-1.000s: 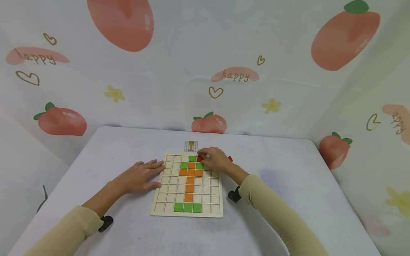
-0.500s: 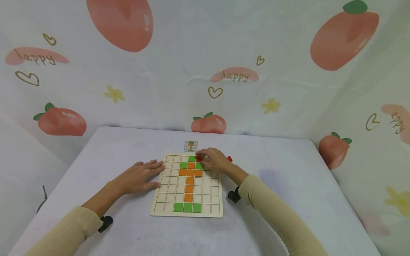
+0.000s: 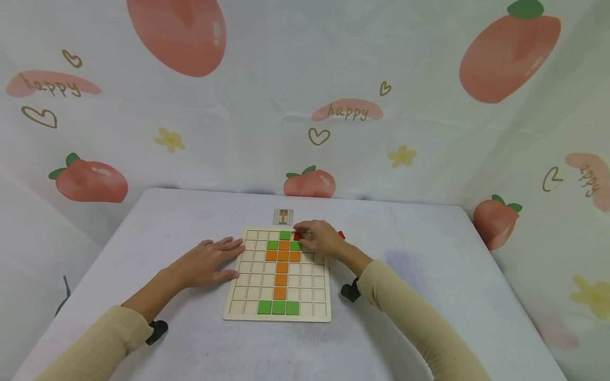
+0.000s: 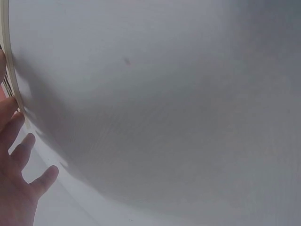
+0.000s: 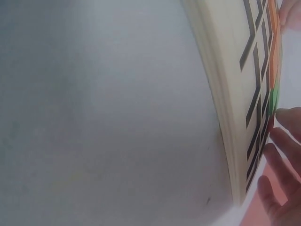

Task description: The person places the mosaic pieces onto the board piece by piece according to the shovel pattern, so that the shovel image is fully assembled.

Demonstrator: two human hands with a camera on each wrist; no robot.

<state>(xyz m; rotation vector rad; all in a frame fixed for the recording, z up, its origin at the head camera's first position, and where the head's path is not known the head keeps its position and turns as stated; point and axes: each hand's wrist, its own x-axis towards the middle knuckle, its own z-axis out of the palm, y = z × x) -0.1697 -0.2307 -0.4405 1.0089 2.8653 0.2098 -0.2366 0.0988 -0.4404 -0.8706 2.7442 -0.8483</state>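
A pale wooden grid board (image 3: 244, 293) lies flat on the white table. Orange tiles (image 3: 283, 255) form a cross shape in its cells, with green tiles (image 3: 278, 307) in the nearest row and around the far end. My right hand (image 3: 325, 239) pinches a red tile (image 3: 297, 236) at the far row, just right of a green tile; its fingers partly cover the tile. In the right wrist view, the fingertips touch the board's face. My left hand (image 3: 205, 264) rests beside the board's left edge, fingers spread and their tips touching the rim.
Beyond the board's far edge lies a small pattern card (image 3: 283, 217). Another red piece (image 3: 341, 235) sits on the table right of the board, partly behind my right hand. A fruit-print cloth (image 3: 238, 132) hangs behind the table.
My right hand makes only tiny shifts over the same far-row spot, still pinching the red tile. The left hand stays in place.
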